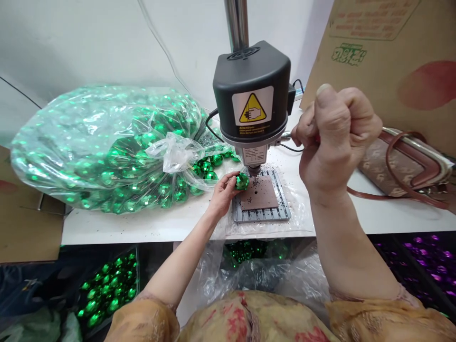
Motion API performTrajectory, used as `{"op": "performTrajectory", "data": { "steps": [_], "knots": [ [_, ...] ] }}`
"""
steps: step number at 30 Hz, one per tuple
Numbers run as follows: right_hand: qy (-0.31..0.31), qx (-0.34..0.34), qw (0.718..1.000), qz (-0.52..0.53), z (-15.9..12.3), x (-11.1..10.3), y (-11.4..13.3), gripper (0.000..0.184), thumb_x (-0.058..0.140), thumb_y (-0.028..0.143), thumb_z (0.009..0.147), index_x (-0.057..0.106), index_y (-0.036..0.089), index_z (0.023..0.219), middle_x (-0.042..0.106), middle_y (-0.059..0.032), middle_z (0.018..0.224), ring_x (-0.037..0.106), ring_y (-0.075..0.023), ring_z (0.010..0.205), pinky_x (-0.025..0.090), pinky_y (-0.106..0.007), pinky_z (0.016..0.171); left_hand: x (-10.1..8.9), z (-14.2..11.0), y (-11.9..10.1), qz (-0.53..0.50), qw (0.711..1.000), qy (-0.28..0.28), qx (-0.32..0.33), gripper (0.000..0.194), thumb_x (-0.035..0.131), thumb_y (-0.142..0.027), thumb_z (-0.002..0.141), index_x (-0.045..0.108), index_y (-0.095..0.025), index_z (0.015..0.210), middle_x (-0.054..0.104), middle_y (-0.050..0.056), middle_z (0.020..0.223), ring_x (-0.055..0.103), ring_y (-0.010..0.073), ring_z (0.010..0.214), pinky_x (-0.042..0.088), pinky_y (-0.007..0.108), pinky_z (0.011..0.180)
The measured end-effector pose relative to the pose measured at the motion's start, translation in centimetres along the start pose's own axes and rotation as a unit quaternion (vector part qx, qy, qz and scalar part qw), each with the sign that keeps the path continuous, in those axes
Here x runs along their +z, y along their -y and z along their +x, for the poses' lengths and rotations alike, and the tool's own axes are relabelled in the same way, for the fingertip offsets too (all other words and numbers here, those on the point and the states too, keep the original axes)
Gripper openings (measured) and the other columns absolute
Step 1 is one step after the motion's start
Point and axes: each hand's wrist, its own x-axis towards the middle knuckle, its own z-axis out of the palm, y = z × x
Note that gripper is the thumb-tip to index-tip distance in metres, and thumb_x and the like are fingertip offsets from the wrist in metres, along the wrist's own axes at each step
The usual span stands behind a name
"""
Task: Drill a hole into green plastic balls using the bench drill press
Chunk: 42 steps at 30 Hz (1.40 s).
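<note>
Between the fingers of my left hand (225, 190) is a shiny green faceted ball (242, 181), held at the left side of the drill press (252, 95). Below the drill's chuck (254, 170) lies a brownish square board (265, 194) with a small dark hole, on a slotted grey metal base (283, 209) strewn with dark chips. My right hand (335, 128) is closed in a fist at the right of the drill head, around the end of its feed lever (286, 137). The fingers hide most of that lever.
A large clear bag (107, 147) of green balls fills the table's left side, loose green balls (210, 175) at its mouth. A cardboard box (384, 61) and a handbag (402, 161) stand at right. Below the table edge are green balls (110, 289) and purple balls (431, 261).
</note>
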Motion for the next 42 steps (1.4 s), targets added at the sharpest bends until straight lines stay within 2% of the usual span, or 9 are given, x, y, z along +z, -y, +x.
{"op": "performTrajectory", "data": {
  "steps": [5,8,15,23,29,36,42],
  "knots": [
    [0.016,-0.022,0.999,-0.032,-0.1,-0.2,-0.3,0.04,0.061,0.035,0.087,0.038,0.018,0.06,0.034,0.0097,0.047,0.037,0.0006,0.042,0.029,-0.02,0.045,0.7,0.2,1.3,0.076,0.993,-0.021,0.091,0.057,0.081,-0.055,0.075,0.066,-0.021,0.117,0.07,0.009,0.123,0.066,0.0223,0.112,0.053,0.033,0.096],
    [0.023,-0.028,0.998,-0.045,-0.1,-0.3,-0.5,0.043,0.061,0.039,0.087,0.036,0.018,0.06,0.032,0.0095,0.047,0.037,0.0005,0.042,0.029,-0.02,0.045,1.1,0.5,1.7,0.089,0.989,-0.015,0.113,0.059,0.081,-0.055,0.074,0.064,-0.02,0.119,0.068,0.011,0.125,0.065,0.0235,0.113,0.053,0.035,0.097],
    [0.02,-0.024,0.999,-0.014,-0.1,-0.2,-0.4,0.042,0.063,0.036,0.086,0.037,0.018,0.059,0.033,0.0094,0.046,0.038,-0.0006,0.042,0.028,-0.021,0.045,1.5,0.5,2.3,0.1,0.987,0.036,0.119,0.055,0.079,-0.051,0.078,0.062,-0.019,0.12,0.071,0.009,0.117,0.068,0.0226,0.107,0.054,0.037,0.096],
    [0.027,-0.012,0.999,-0.019,-0.1,-0.2,0.0,0.042,0.063,0.036,0.087,0.036,0.02,0.058,0.034,0.0078,0.047,0.037,-0.0029,0.042,0.027,-0.024,0.045,1.9,-0.1,3.3,0.115,0.983,0.05,0.133,0.055,0.079,-0.046,0.08,0.059,-0.021,0.124,0.068,0.01,0.124,0.064,0.0252,0.118,0.049,0.042,0.106],
    [0.028,-0.01,0.998,-0.052,-0.2,-0.3,0.1,0.043,0.06,0.039,0.088,0.036,0.02,0.059,0.031,0.007,0.048,0.037,-0.0028,0.043,0.029,-0.023,0.046,2.0,-0.9,3.2,0.133,0.979,0.089,0.13,0.058,0.085,-0.04,0.076,0.057,-0.022,0.123,0.066,0.01,0.125,0.063,0.026,0.121,0.048,0.045,0.109],
    [0.017,-0.032,0.999,-0.022,-0.9,-0.6,-0.4,0.047,0.066,0.034,0.084,0.032,0.019,0.055,0.028,0.0071,0.045,0.033,-0.0042,0.04,0.025,-0.027,0.044,2.1,-1.0,3.2,0.135,0.979,0.086,0.125,0.057,0.085,-0.042,0.076,0.057,-0.021,0.122,0.067,0.01,0.123,0.063,0.0264,0.121,0.048,0.046,0.109],
    [0.027,-0.064,0.998,-0.009,-2.3,-1.0,-0.7,0.051,0.06,0.031,0.088,0.023,0.017,0.056,0.025,0.0071,0.045,0.031,-0.0024,0.042,0.028,-0.025,0.047,2.2,-1.1,3.4,0.124,0.981,0.075,0.13,0.059,0.086,-0.042,0.074,0.058,-0.021,0.121,0.067,0.01,0.123,0.062,0.0269,0.122,0.047,0.047,0.11]
  ]
}}
